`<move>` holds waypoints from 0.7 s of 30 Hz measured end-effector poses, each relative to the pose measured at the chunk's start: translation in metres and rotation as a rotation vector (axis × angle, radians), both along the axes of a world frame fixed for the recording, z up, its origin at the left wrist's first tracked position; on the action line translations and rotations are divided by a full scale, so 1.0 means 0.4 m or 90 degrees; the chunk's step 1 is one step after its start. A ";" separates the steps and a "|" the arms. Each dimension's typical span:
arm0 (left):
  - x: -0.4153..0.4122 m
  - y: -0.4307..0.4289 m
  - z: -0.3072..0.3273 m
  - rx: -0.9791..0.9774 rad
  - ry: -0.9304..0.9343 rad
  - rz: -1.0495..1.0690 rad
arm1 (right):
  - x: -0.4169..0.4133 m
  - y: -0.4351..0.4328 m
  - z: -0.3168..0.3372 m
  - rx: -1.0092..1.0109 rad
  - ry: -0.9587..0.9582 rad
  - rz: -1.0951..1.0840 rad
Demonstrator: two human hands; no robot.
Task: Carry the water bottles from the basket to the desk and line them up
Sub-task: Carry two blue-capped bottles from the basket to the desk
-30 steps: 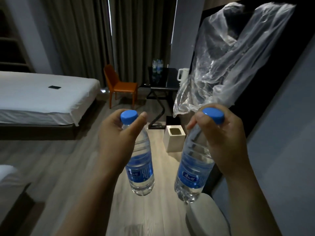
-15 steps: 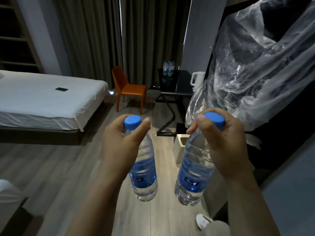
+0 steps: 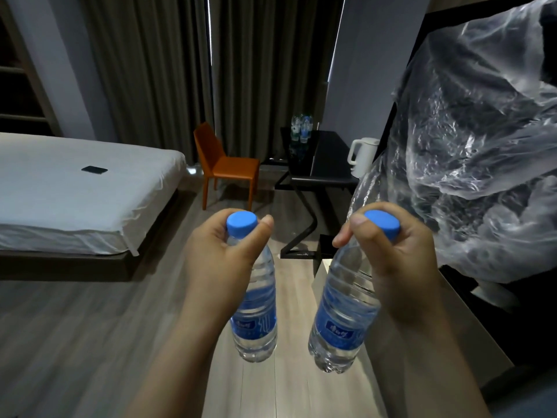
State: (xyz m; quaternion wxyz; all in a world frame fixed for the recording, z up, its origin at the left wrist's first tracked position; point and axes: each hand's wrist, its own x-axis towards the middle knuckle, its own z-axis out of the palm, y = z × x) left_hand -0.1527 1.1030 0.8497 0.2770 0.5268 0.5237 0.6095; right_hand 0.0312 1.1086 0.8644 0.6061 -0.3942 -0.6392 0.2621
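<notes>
My left hand (image 3: 221,260) grips a clear water bottle (image 3: 257,318) by its neck, just under the blue cap; the bottle hangs upright over the wooden floor. My right hand (image 3: 398,263) holds a second water bottle (image 3: 343,321) the same way, slightly tilted. Both have blue labels. Far ahead stands the black desk (image 3: 325,164) with a few water bottles (image 3: 301,129) at its back corner. The basket is not in view.
An orange chair (image 3: 226,164) stands left of the desk. A white kettle (image 3: 363,156) sits on the desk's right side. A bed (image 3: 78,188) with a dark phone fills the left. Crumpled clear plastic (image 3: 470,158) hangs close on the right. A white bin is partly hidden behind the right bottle.
The view has moved forward toward the desk; desk, chair and plastic appear larger and nearer. Both hands keep the same hold on their bottles.
</notes>
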 end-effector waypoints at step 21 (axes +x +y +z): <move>0.032 0.740 0.010 0.045 0.029 0.103 | 0.016 0.777 0.024 0.016 -0.007 0.064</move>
